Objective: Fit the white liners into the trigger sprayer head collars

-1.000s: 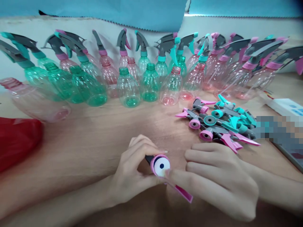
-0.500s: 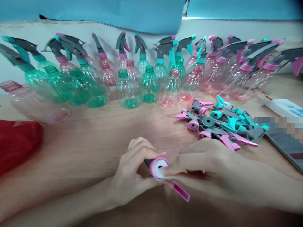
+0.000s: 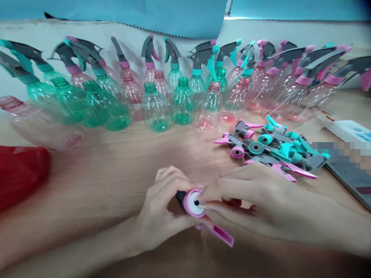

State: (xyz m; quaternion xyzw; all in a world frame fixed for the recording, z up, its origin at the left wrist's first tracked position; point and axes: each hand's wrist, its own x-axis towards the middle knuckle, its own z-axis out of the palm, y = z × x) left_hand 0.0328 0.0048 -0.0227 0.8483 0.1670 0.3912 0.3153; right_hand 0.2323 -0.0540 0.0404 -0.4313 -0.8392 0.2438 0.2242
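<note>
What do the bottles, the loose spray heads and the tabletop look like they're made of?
Bottles: thin clear plastic tinted green or pink, glossy; you can see through them.
Spray heads, also the one in the left hand touched by the right hand: opaque moulded plastic, smooth, grey with pink or teal.
Tabletop: wood or wood-look laminate; grain lines show.

Bright even light, soft blur, stretched edges

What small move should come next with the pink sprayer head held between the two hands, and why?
Probably press the white disc flat into the pink collar. The left hand grips the sprayer head with the collar's open end facing up, and the right hand has its fingertips on the disc, which looks not quite seated.
</note>
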